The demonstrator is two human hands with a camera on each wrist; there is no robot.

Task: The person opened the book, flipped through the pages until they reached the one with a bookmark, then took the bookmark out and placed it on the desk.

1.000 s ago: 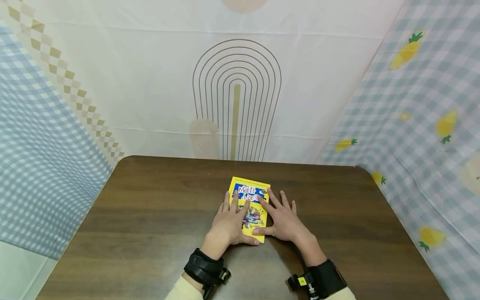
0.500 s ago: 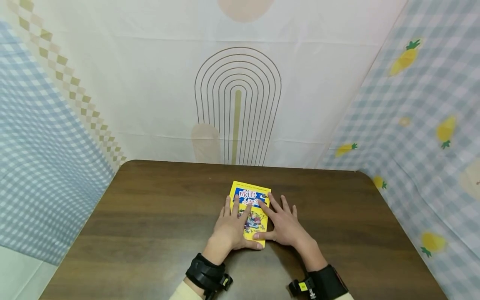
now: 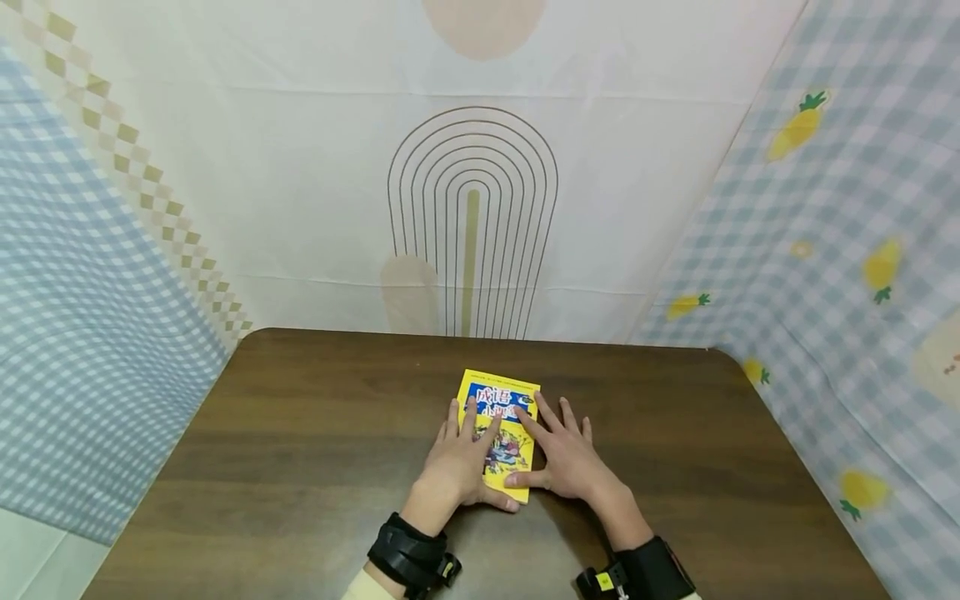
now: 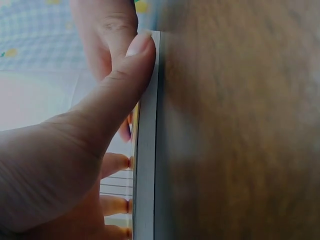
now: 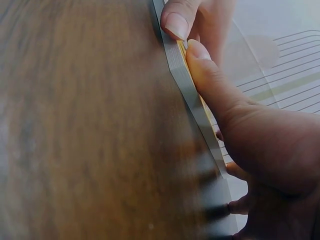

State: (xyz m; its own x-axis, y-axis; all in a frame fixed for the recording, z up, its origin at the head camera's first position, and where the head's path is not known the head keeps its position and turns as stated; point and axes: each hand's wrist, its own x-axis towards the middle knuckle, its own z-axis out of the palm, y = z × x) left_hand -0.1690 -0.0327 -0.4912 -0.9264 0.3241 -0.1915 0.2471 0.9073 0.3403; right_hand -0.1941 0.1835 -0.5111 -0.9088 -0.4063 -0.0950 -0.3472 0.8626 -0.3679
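A thick yellow book (image 3: 510, 479) with a blue title band and a colourful cartoon picture lies flat, cover up and slightly turned. Spread over its left part is my left hand (image 3: 456, 467), fingers straight and its thumb along the near edge. My right hand (image 3: 576, 463) covers the right side, fingers fanned out and thumb resting on the lower cover. The left wrist view shows the grey page edges (image 4: 147, 130) side-on, with the left thumb (image 4: 125, 67) against them. In the right wrist view, both thumbs come close together at the book's edge (image 5: 192, 95).
The brown wooden table (image 3: 300, 433) has rounded far corners. Behind it hangs a white cloth (image 3: 315, 183) with an arch pattern. Blue checked cloths flank both sides, the right cloth (image 3: 795, 333) printed with pineapples. Black straps with cameras (image 3: 411, 554) sit on the wrists.
The head view has tilted slightly upward, so everything sits a little lower in it. Both hands keep their places on the book, and the book has not moved on the table.
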